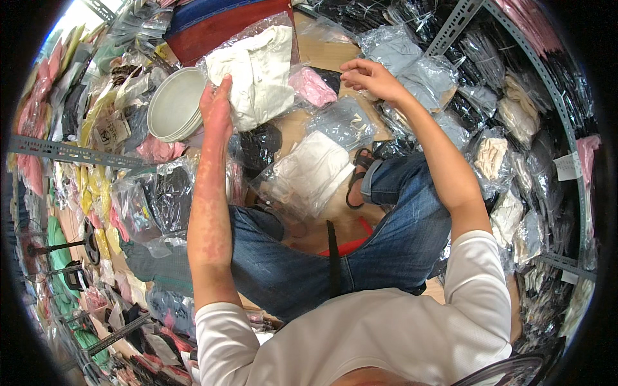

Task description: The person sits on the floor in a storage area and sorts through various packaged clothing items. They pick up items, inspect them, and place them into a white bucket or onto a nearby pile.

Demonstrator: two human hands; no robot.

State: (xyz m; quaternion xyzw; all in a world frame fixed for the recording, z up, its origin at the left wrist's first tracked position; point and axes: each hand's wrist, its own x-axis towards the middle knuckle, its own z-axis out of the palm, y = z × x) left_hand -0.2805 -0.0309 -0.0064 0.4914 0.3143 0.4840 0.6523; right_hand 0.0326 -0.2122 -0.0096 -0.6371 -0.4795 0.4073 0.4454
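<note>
My left hand (215, 110) is closed at the left edge of a folded white garment in a clear plastic bag (261, 77). Its thumb lies along the garment; the other fingers are mostly hidden. Close beside that hand, on its left, is a stack of round, pale, dish-like things (174, 106). My right hand (372, 78) hovers with loosely bent, parted fingers and nothing in them. Below and left of it lies a pink bagged garment (313, 87). A grey-blue bagged garment (341, 122) and another white bagged garment (312, 168) lie nearer my feet.
Metal-framed shelving (570, 116) packed with dark bagged clothes curves along the right. On the left, a metal shelf bar (77, 151) crosses heaps of colourful bagged garments. A red and blue sheet or sack (222, 29) lies at the far side. Grey bagged clothes (428, 80) are piled beyond my right arm.
</note>
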